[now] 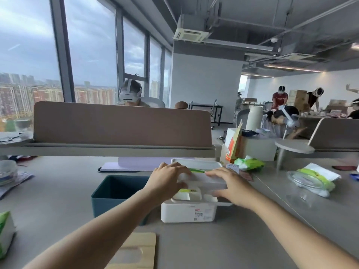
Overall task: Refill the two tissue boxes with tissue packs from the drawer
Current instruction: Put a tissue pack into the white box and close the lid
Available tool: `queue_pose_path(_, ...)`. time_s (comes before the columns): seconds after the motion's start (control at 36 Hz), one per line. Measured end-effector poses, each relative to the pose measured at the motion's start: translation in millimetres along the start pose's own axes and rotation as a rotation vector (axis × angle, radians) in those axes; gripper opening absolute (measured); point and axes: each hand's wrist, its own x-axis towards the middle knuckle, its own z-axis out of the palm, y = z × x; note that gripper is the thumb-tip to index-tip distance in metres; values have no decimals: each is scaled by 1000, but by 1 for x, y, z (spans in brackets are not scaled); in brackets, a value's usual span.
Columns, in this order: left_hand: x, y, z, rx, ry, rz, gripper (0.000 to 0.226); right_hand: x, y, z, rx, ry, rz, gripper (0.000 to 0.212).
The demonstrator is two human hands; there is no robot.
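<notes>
A white tissue box (187, 211) stands in the middle of the desk, with a white flap piece (187, 195) on its top. Just over it I hold a white tissue pack with a green stripe (204, 180). My left hand (168, 180) grips the pack's left end and my right hand (232, 188) its right end. An open dark teal tissue box (108, 199) with nothing visible inside stands right beside the white one, on its left. A wooden lid (136, 251) lies in front, near the desk's edge.
More tissue packs lie at the left edge (5, 230) and at the right (318, 178); a crumpled green wrapper (250, 164) sits behind the white box. A brown desk divider (122, 123) runs across the back. Papers (11, 177) are at far left.
</notes>
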Motion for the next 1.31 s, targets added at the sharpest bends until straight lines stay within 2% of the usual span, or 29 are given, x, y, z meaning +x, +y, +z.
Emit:
queue_pose_path(0.22, 28, -13, 26, 4, -57, -26, 40, 28, 20, 13, 9, -57, 54, 64)
queue_pose_path(0.69, 22, -47, 37, 82, -113, -94, 45, 48, 19, 45, 24, -87, 4, 65)
queue_pose_path(1.14, 18, -57, 47, 42, -68, -56, 42, 44, 22, 55, 99, -71, 17, 57)
queue_pose_path(1.31, 19, -60, 50, 54, -69, -49, 44, 45, 29, 57, 59, -67, 12, 58)
